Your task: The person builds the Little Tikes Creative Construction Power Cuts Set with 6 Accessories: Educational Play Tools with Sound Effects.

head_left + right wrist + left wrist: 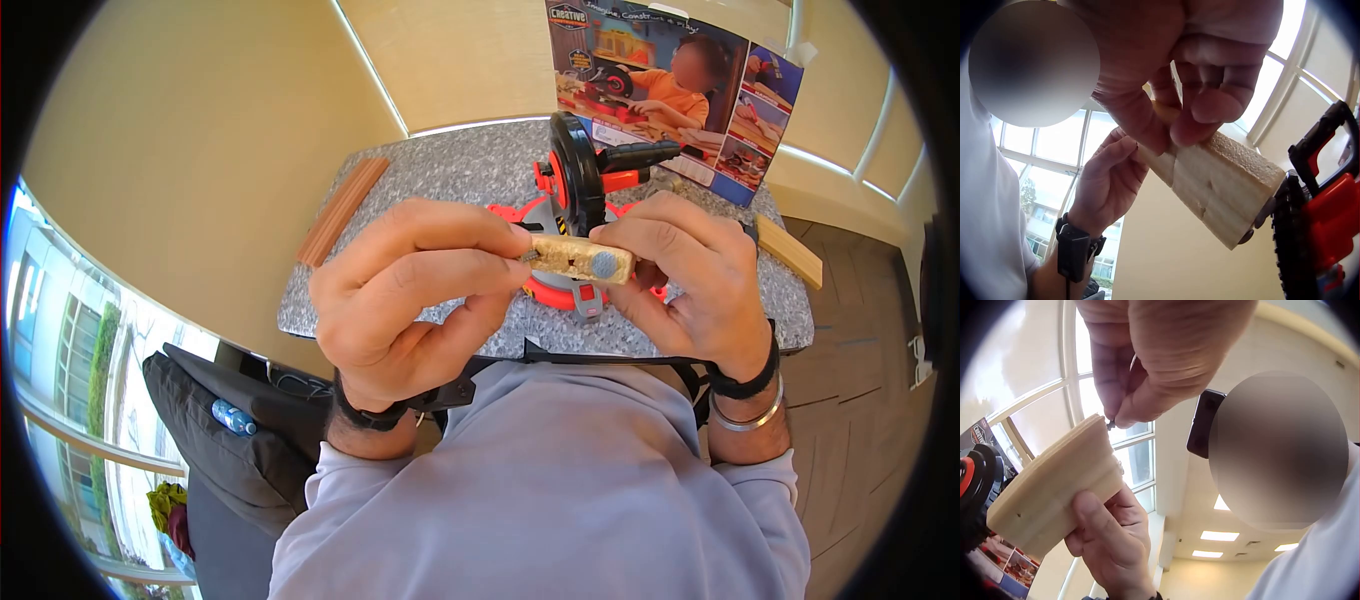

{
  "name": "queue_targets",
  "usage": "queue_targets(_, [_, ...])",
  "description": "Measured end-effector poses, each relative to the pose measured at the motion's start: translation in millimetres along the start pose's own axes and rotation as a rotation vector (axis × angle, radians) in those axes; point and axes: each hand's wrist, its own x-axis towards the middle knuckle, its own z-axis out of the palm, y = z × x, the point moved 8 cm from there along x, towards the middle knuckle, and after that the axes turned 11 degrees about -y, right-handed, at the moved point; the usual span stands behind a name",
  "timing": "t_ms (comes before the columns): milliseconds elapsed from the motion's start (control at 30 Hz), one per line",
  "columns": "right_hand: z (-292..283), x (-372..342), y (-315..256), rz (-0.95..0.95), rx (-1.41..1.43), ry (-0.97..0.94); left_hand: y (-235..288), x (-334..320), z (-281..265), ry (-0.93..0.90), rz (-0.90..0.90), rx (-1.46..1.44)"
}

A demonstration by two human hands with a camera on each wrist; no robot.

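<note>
A pale wooden block (572,259) is held up above the table between both hands. Its rough end face has a round grey dot (604,264) on the right part and a small dark hole near the middle. My right hand (690,265) grips the block, thumb on one broad face in the left wrist view. With thumb and fingertips, my left hand (415,285) pinches a small dark grey bit (1111,425) at the block's edge. Behind the hands stands a red, black and grey toy mitre saw (575,175), partly hidden by them.
The speckled grey table (450,160) carries a reddish-brown plank (343,211) on the left and a pale plank (790,252) at the right edge. A printed toy box (670,95) stands behind the saw. A dark cushion with a bottle (233,417) lies lower left.
</note>
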Motion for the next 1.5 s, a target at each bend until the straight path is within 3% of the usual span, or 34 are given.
queue_targets(167, [-1.6, 0.8, -1.0, -0.003, 0.018, 0.008, -5.0, -4.9, 5.1, -0.022, 0.008, -0.011])
queue_targets(233, [-4.3, 0.7, -1.4, -0.011, 0.077, 0.029, -11.2, -6.7, 2.8, 0.078, -0.053, -0.101])
queue_targets(367, [-10.9, -0.4, 0.3, -0.015, 0.090, 0.061, -16.8, -0.3, 9.0, 0.086, -0.183, -0.234])
queue_targets(433, [-9.8, -1.8, 0.7, -0.048, 0.166, 0.113, -21.4, 0.9, 20.3, -0.189, -0.152, -0.050])
queue_targets(467, [-8.0, -2.6, 1.1, -0.030, 0.145, 0.113, -22.9, -0.6, 19.6, -0.187, -0.138, -0.073])
queue_targets(567, [-1.7, -0.8, -2.1, -0.028, 0.087, 0.104, -24.9, -8.1, 15.7, -0.126, -0.160, -0.097])
queue_targets(633, [-7.6, -4.3, 12.1, -0.007, 0.015, 0.110, -35.7, -16.6, 3.6, 0.015, -0.332, -0.156])
queue_targets(733, [-21.2, -6.1, 33.1, 0.047, -0.061, 0.117, -41.2, -24.1, -10.1, 0.125, -0.348, -0.127])
queue_targets(800, [-28.9, -19.8, 76.9, 0.280, -0.283, 0.163, -42.3, -25.2, -15.4, 0.139, -0.339, -0.122])
queue_targets(900, [-24.3, -34.0, 125.0, 0.396, -0.493, 0.185, -41.2, -26.0, -23.5, 0.210, -0.341, -0.086])
queue_targets(967, [-9.3, -44.8, 157.2, 0.497, -0.741, 0.044, -37.8, -20.7, -23.5, 0.156, -0.319, -0.001])
queue_targets(1000, [-6.9, -48.7, 165.6, 0.485, -0.744, 0.045, -38.7, -20.2, -25.3, 0.166, -0.317, 0.005])
queue_targets(1100, [12.4, -68.5, 204.5, 0.746, -0.599, -0.204, -36.5, -19.0, -26.7, 0.150, -0.277, 0.029])
queue_targets(1200, [22.7, -85.5, 213.5, 0.773, -0.666, -0.260, -40.5, -22.9, -24.3, 0.144, -0.375, 0.027])
queue_targets(1367, [36.0, -109.1, 238.4, 0.874, -0.578, -0.436, -45.6, -14.2, -27.2, 0.166, -0.181, -0.033])
queue_targets(1433, [40.2, -112.8, 247.0, 0.954, -0.479, -0.546, -50.9, -17.6, -27.1, 0.216, -0.200, -0.081])
queue_targets(1500, [29.1, -104.2, 238.5, 0.923, -0.556, -0.481, -53.7, -20.7, -27.9, 0.267, -0.221, -0.119])
